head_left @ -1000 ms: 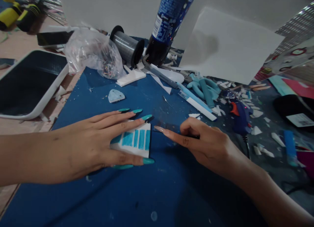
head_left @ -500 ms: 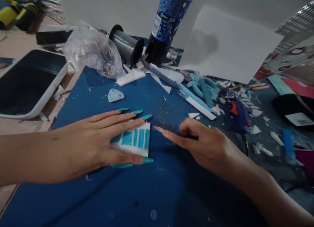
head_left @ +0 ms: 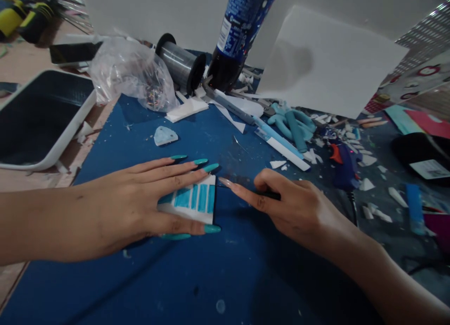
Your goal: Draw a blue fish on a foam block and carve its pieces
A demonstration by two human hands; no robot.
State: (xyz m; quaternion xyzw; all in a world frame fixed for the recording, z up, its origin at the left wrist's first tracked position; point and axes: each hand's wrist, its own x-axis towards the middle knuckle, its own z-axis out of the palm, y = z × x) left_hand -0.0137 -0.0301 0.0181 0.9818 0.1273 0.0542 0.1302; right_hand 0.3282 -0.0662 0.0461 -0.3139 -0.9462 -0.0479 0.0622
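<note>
My left hand (head_left: 126,208) lies flat with its fingers spread. It presses a small white piece with turquoise painted stripes (head_left: 195,201) onto the blue mat (head_left: 197,273), index finger above and thumb below. My right hand (head_left: 291,203) is closed around a thin tool with a black handle (head_left: 270,194), its index finger stretched along it. The tool's slim tip meets or nearly meets the piece's right edge; its exact shape is too fine to tell. Left of the stripes, the piece is hidden under my left hand.
A light-blue chip (head_left: 166,136) lies beyond my left hand. Behind are a wire spool (head_left: 181,62), a bottle (head_left: 234,39), a plastic bag (head_left: 130,74), a blue-white cutter (head_left: 281,144) and blue-handled pliers (head_left: 295,123). A glue gun (head_left: 344,166) and scraps lie right, a black tray (head_left: 42,119) left.
My right hand has shifted slightly left, and more of the black handle now shows beneath its fingers. The left hand and the striped piece stay in place.
</note>
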